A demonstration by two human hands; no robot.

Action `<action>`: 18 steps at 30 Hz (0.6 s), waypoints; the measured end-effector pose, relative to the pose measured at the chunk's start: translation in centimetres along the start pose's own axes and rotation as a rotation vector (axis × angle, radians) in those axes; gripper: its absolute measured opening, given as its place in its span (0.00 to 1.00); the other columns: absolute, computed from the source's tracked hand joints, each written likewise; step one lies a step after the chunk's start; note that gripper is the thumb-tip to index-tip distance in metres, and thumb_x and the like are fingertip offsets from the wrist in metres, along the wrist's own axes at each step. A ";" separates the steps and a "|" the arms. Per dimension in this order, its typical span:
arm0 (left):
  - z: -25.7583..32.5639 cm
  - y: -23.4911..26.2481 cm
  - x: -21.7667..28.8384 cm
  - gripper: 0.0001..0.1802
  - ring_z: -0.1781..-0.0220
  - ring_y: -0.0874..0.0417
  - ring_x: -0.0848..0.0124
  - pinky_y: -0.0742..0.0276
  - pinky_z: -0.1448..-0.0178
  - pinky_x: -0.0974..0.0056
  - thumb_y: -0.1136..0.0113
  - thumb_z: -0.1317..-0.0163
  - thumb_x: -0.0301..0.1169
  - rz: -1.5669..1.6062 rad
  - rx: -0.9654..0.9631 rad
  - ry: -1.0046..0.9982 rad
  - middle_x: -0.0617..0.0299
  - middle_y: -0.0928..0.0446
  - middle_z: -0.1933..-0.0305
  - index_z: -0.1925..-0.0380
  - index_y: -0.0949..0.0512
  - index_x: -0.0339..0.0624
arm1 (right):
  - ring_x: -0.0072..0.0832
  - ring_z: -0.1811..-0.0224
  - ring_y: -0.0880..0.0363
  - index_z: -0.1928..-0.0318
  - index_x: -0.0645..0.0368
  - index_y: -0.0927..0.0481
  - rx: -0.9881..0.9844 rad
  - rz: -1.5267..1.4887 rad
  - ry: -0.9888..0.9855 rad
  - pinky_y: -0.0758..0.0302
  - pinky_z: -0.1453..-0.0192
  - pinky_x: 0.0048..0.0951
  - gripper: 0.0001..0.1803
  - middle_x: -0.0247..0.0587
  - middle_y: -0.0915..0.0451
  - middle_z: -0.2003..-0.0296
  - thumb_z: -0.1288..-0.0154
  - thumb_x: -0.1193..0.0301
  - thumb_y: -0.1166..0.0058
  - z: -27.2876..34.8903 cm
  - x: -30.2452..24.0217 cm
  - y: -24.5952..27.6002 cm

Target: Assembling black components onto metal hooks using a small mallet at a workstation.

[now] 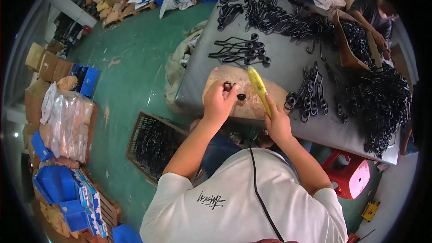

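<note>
Over a worn wooden board (266, 91) at the near edge of the grey table, my left hand (218, 101) pinches a small black part (227, 84). A round black piece (241, 96) shows beside its fingertips; whether it belongs to the pinched part I cannot tell. My right hand (278, 122) is closed around one end of a long yellow bar-like tool (257, 84), whose far end lies over the board. Black hooked rods with round ends (245, 49) are grouped beyond the board. Another bunch of black rods (310, 92) lies to its right.
Across the grey table (198, 78) are heaps of black rods (288, 20) and a full cardboard box (353, 45). Two people work at the far and right sides. A crate of black parts (155, 144) stands at left, and a red stool (348, 173) at right.
</note>
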State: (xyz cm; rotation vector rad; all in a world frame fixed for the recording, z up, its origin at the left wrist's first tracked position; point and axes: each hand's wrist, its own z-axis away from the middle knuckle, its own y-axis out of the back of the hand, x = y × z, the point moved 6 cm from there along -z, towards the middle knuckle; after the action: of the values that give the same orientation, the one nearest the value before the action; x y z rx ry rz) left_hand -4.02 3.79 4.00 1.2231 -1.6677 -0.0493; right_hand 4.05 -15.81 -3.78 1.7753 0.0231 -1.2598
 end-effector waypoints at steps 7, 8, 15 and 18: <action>-5.8 1.7 -3.7 0.11 0.73 0.28 0.70 0.29 0.64 0.65 0.49 0.26 0.35 0.350 0.342 0.125 0.59 0.25 0.67 0.64 0.28 0.38 | 0.48 0.39 0.30 0.35 0.51 0.27 0.164 0.509 0.211 0.34 0.37 0.44 0.29 0.48 0.30 0.40 0.39 0.70 0.40 1.3 1.8 0.2; -7.2 1.5 -3.5 0.14 0.73 0.28 0.72 0.29 0.64 0.66 0.53 0.24 0.38 0.457 0.324 0.218 0.59 0.25 0.66 0.62 0.27 0.38 | 0.48 0.38 0.31 0.37 0.52 0.26 0.228 0.493 0.255 0.35 0.35 0.46 0.27 0.49 0.30 0.40 0.38 0.70 0.41 1.9 1.8 0.5; -14.5 -5.3 -10.0 0.21 0.64 0.20 0.70 0.24 0.56 0.65 0.54 0.23 0.44 0.947 0.279 0.346 0.53 0.21 0.57 0.54 0.28 0.33 | 0.50 0.36 0.31 0.42 0.57 0.22 0.378 0.382 0.223 0.34 0.33 0.47 0.23 0.51 0.30 0.38 0.41 0.76 0.41 5.2 2.4 3.4; -14.2 -4.5 -22.6 0.34 0.35 0.25 0.54 0.30 0.33 0.51 0.41 0.32 0.46 0.338 0.244 0.446 0.38 0.27 0.39 0.38 0.34 0.27 | 0.50 0.38 0.30 0.43 0.57 0.21 0.455 0.315 0.303 0.32 0.34 0.47 0.23 0.50 0.29 0.39 0.42 0.78 0.41 5.1 0.6 5.2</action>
State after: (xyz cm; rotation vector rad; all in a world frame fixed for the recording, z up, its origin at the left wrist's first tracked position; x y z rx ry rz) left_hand 8.51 24.99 -7.22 1.0165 -1.4847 0.6073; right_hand 3.17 -22.51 -1.04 2.2415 -0.3832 -0.8006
